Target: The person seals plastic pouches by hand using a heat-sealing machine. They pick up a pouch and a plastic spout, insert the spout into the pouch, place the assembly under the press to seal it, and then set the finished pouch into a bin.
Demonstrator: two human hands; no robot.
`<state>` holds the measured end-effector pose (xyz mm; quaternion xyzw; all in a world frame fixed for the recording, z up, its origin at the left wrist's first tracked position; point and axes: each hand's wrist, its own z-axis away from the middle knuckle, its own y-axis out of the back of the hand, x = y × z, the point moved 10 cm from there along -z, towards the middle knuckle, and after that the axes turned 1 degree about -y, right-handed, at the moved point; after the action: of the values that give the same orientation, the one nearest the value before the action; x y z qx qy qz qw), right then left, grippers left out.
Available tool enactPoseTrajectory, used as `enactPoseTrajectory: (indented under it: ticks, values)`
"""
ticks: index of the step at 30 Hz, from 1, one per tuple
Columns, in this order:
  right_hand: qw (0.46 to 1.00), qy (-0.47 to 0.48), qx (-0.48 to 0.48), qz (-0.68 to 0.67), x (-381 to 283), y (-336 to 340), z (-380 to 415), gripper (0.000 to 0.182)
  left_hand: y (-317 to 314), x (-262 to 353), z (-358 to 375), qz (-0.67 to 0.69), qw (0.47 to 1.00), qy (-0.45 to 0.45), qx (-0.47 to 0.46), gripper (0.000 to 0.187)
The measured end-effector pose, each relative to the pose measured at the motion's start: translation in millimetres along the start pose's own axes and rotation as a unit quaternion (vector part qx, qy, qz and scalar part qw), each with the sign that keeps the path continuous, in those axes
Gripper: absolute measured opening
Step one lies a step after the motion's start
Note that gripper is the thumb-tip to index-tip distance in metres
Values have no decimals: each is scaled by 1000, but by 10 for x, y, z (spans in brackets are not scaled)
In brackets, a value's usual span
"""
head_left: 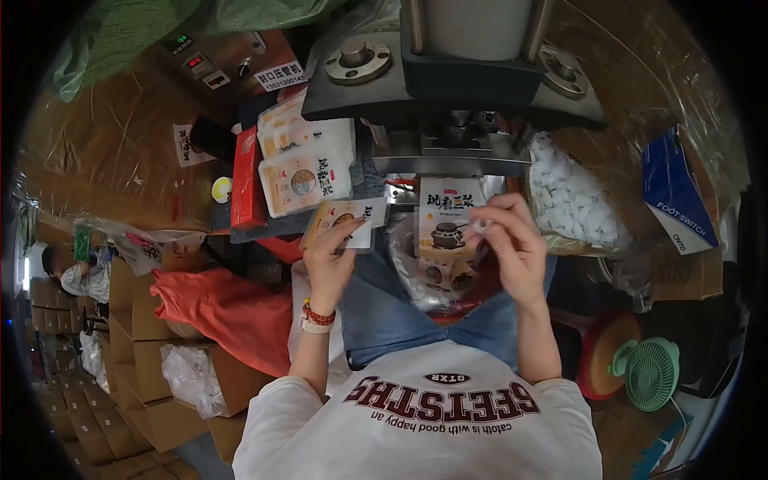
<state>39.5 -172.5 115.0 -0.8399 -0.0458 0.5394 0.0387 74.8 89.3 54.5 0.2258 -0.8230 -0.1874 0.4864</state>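
Printed pouches [373,214] are held in my left hand [330,268], its fingers closed over their lower part, left of my lap. A small whitish piece [480,226] sits between the pinched thumb and finger of my right hand [516,248]. Just left of that hand, a pouch with a pot picture [448,210] lies below the press machine [456,144]. More pouches [308,180] are fanned out beside a red box [247,178]. Small white pieces [572,196] fill a tray to the right of the machine.
A control box [228,68] stands at the upper left. To the right are a blue foot switch box [678,192] and a green fan [652,374]. Orange cloth [228,312] and cardboard boxes [160,360] lie at the left, where another person [84,280] is partly visible.
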Motion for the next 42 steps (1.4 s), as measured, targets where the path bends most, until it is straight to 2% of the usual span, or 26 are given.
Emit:
enactPoseTrajectory:
  ticks: [4,6,7,9,11,13,14,15,16,18,20,22,23,24,26,30,32,33,34,35,36,37,38,39,40,42]
  values:
    - [993,-23,-62,96,124,-333,30,18,-116,720,20,20,995,-102,-4,32]
    - [958,81,-100,256,58,-443,79,25,-145,878,32,-8,991,-129,-32,32]
    - [957,82,-97,259,23,-393,92,25,-206,951,47,-37,986,-154,-58,32]
    - [903,174,-182,349,-161,-490,207,32,-297,965,63,-15,984,-160,-78,29]
    - [887,175,-188,384,-155,-452,213,36,-445,975,108,7,981,-165,-101,25]
    - [869,175,-196,419,-162,-411,214,40,-796,654,161,127,976,14,-178,18]
    - [901,121,-138,394,-178,-239,131,41,-1005,430,233,132,964,82,-216,17]
    - [925,67,-81,365,-161,-57,66,43,-1135,355,245,135,964,82,-216,17]
    - [927,98,-22,361,-259,109,40,40,-1318,180,288,250,925,185,-217,19]
    - [926,14,60,372,-312,520,0,35,-1519,38,307,414,825,333,-194,26]
    - [911,41,92,400,-360,763,-81,28,-1570,86,85,504,775,344,-164,22]
    - [832,-18,152,534,-151,1076,-114,25,-1632,4,-77,506,768,353,-172,22]
    - [775,-8,121,621,62,1138,-91,23,-1659,-31,-152,516,766,344,-168,22]
    - [776,-9,119,620,273,1207,-35,23,-1664,-46,-194,526,765,334,-164,21]
    - [729,-107,65,673,763,1339,-17,21,-1685,-58,-231,533,756,347,-153,22]
    - [752,-105,53,648,701,1322,-55,18,-1625,-135,-193,509,756,368,-184,26]
    - [823,-144,132,533,646,1454,-13,22,-1039,-317,-456,215,933,251,-140,43]
    - [826,-142,129,531,599,1407,-17,22,-583,-232,-612,-21,993,108,-45,54]
    - [859,-108,196,461,448,1431,18,24,-250,-13,-621,-258,964,-43,51,66]
    - [882,-75,261,386,349,1484,80,26,-185,-157,-560,-423,906,-13,10,82]
    - [922,-69,262,278,437,1518,121,32,-67,-256,-451,-425,905,-10,9,82]
    - [922,-71,261,276,395,1456,145,32,-101,-376,-318,-389,919,-34,-54,79]
    - [953,-86,241,164,420,1336,150,34,-174,-460,-195,-351,927,-62,-115,75]
    - [969,-99,219,49,427,1178,136,36,-192,-485,-90,-282,947,-81,-134,67]
    - [979,-80,186,25,340,991,109,37,-151,-498,7,-281,946,-82,-138,67]
    - [992,-56,109,-43,171,556,77,37,-152,-758,209,-193,958,50,-206,61]
